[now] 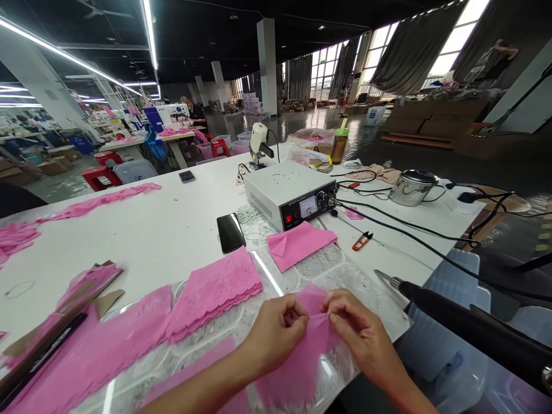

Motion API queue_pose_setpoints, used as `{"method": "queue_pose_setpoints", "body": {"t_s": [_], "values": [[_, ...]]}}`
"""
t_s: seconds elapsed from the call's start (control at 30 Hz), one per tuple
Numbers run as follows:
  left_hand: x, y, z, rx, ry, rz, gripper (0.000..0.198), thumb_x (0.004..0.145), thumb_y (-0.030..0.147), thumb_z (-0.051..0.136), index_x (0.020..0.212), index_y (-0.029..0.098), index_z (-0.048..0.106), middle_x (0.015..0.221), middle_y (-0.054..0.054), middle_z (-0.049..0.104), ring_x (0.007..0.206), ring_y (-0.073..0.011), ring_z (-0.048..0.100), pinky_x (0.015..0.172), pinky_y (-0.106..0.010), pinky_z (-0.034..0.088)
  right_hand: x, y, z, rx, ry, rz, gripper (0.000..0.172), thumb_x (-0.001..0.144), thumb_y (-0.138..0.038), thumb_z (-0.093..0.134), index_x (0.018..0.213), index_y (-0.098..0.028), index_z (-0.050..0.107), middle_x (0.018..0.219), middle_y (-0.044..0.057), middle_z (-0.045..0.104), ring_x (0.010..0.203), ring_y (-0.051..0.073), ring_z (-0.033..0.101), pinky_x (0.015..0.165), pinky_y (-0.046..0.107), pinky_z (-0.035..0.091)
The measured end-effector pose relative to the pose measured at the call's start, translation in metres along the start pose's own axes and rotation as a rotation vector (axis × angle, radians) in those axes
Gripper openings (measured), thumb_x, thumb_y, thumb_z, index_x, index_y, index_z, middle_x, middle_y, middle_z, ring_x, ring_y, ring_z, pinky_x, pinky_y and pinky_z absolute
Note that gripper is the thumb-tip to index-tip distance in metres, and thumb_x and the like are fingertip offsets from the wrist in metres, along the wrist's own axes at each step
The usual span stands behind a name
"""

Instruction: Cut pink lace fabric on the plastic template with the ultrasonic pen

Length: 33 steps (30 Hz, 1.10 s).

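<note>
Between my two hands a thin pink fabric piece point(297, 368) is stretched, its lower part hanging over the clear table mat. My left hand point(280, 325) pinches its edge with thumb and curled fingers. A short way to the right, my right hand point(360, 328) pinches the same edge. Behind my hands lies a folded pink fabric piece point(302, 244). To the left rest a stack of scalloped pink lace pieces point(219, 290) and a longer pink fabric pile point(112, 345). Another pink sheet point(194, 374) is partly hidden under my left forearm.
A control box point(288, 192) with a lit red switch stands behind. A black pen-like tool point(466, 328) on a cable juts in from the right. Red thread snips point(362, 241), a black phone point(230, 233) and a lidded cup point(414, 187) lie around. Plastic bins point(452, 322) stand below the right edge.
</note>
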State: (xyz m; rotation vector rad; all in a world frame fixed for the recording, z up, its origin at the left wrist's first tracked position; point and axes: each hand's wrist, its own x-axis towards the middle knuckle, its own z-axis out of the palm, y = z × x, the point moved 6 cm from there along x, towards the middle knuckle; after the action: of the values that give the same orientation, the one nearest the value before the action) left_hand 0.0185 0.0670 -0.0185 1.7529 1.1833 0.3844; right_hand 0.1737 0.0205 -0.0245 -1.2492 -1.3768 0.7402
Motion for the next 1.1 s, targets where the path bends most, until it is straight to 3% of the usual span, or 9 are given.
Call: {"method": "queue_pose_setpoints", "body": {"t_s": [0.07, 0.23, 0.43, 0.57, 0.63, 0.83, 1.0, 1.1], "values": [[0.003, 0.000, -0.002, 0.073, -0.004, 0.026, 0.015, 0.087, 0.019, 0.051, 0.079, 0.017, 0.063, 0.067, 0.001, 0.061, 0.061, -0.0123, 0.055, 0.056, -0.021, 0.041, -0.003, 0.005, -0.004, 0.064, 0.006, 0.039, 0.024, 0.088, -0.038, 0.058, 0.072, -0.021, 0.062, 0.083, 0.005, 0.066, 0.078, 0.019, 0.063, 0.068, 0.027, 0.052], [0.011, -0.006, -0.014, 0.344, 0.052, 0.044, 0.020, 0.091, 0.017, 0.049, 0.097, 0.017, 0.067, 0.105, -0.006, 0.067, 0.092, -0.0214, 0.063, 0.081, -0.031, 0.047, -0.014, 0.023, -0.020, 0.056, -0.045, 0.132, 0.026, 0.089, -0.042, 0.059, 0.073, -0.021, 0.064, 0.070, 0.001, 0.061, 0.061, 0.015, 0.056, 0.055, 0.022, 0.048], [0.022, -0.015, -0.002, 0.569, -0.004, 0.026, 0.023, 0.090, 0.020, 0.056, 0.110, 0.016, 0.066, 0.114, -0.009, 0.063, 0.095, -0.0270, 0.065, 0.081, -0.038, 0.051, -0.015, 0.017, -0.029, 0.031, -0.115, 0.094, 0.032, 0.090, -0.044, 0.056, 0.069, -0.022, 0.063, 0.064, 0.001, 0.059, 0.056, 0.014, 0.054, 0.051, 0.022, 0.045], [0.035, -0.012, 0.005, 0.631, -0.027, 0.059, 0.029, 0.093, 0.022, 0.053, 0.120, 0.022, 0.063, 0.115, -0.007, 0.062, 0.095, -0.0247, 0.066, 0.080, -0.035, 0.052, -0.013, 0.014, -0.026, 0.002, -0.139, 0.097, 0.036, 0.089, -0.047, 0.054, 0.067, -0.021, 0.062, 0.062, 0.001, 0.058, 0.055, 0.014, 0.052, 0.050, 0.023, 0.044], [0.042, -0.008, 0.010, 0.637, -0.041, 0.095, 0.027, 0.094, 0.022, 0.052, 0.119, 0.025, 0.064, 0.112, -0.005, 0.062, 0.093, -0.0227, 0.066, 0.080, -0.033, 0.051, -0.012, 0.013, -0.024, 0.002, -0.155, 0.097, 0.036, 0.089, -0.048, 0.054, 0.067, -0.021, 0.061, 0.063, 0.001, 0.057, 0.056, 0.015, 0.052, 0.051, 0.024, 0.044], [0.055, 0.000, 0.020, 0.562, -0.026, 0.163, 0.019, 0.094, 0.018, 0.050, 0.090, 0.019, 0.069, 0.102, -0.005, 0.063, 0.086, -0.0206, 0.065, 0.076, -0.031, 0.050, -0.014, 0.012, -0.023, 0.051, -0.189, 0.087, 0.032, 0.089, -0.044, 0.055, 0.067, -0.021, 0.058, 0.065, 0.002, 0.057, 0.061, 0.016, 0.053, 0.056, 0.025, 0.043], [0.036, 0.008, -0.006, 0.385, 0.065, 0.189, 0.016, 0.092, 0.018, 0.049, 0.089, 0.019, 0.064, 0.102, -0.005, 0.065, 0.085, -0.0172, 0.064, 0.075, -0.027, 0.049, -0.016, 0.015, -0.028, 0.119, -0.211, 0.118, 0.030, 0.089, -0.043, 0.056, 0.069, -0.021, 0.056, 0.073, 0.003, 0.061, 0.068, 0.017, 0.055, 0.060, 0.026, 0.044], [0.004, 0.001, -0.038, 0.273, 0.089, 0.125, 0.021, 0.094, 0.027, 0.039, 0.088, 0.020, 0.058, 0.076, -0.002, 0.064, 0.064, -0.0148, 0.062, 0.056, -0.023, 0.046, -0.016, 0.018, -0.028, 0.178, -0.242, 0.145, 0.031, 0.088, -0.045, 0.057, 0.069, -0.021, 0.057, 0.076, 0.005, 0.063, 0.068, 0.018, 0.056, 0.060, 0.027, 0.045]]}}
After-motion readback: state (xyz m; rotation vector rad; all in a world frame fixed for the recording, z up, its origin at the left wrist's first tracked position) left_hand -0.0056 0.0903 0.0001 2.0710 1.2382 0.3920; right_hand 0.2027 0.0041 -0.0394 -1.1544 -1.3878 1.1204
